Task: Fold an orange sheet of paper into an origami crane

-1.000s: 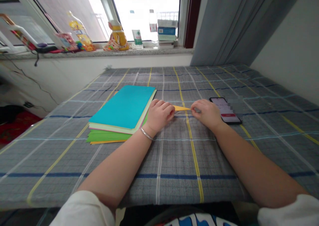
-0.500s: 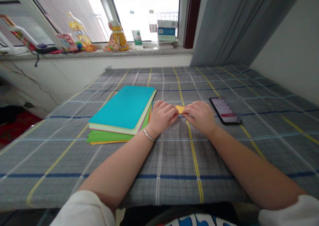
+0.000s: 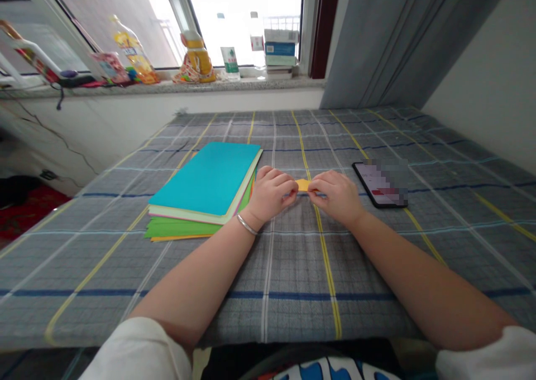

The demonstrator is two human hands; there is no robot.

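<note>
Between my two hands is a small orange-yellow piece of paper [image 3: 303, 185], apparently folded; most of it is hidden by fingers. My left hand [image 3: 273, 192], with a silver bangle at the wrist, pinches its left end. At the right end my right hand [image 3: 335, 195] pinches it between thumb and fingers. Both hands are close together over the checked cloth. Just left of my left hand lies a stack of coloured paper [image 3: 209, 179], blue on top, with pale, green and orange sheets showing below.
A phone [image 3: 379, 184] with its screen lit lies right of my right hand. Grey checked cloth [image 3: 293, 263] covers the surface. On the windowsill [image 3: 251, 85] behind stand a juice bottle [image 3: 136, 53], a yellow bottle [image 3: 196, 59], a tube [image 3: 230, 62] and stacked boxes [image 3: 280, 51]. A grey curtain [image 3: 377, 39] hangs right.
My hands have drawn very slightly apart, and a little more of the orange-yellow paper shows between them. Both still pinch it. The whole view has shifted slightly.
</note>
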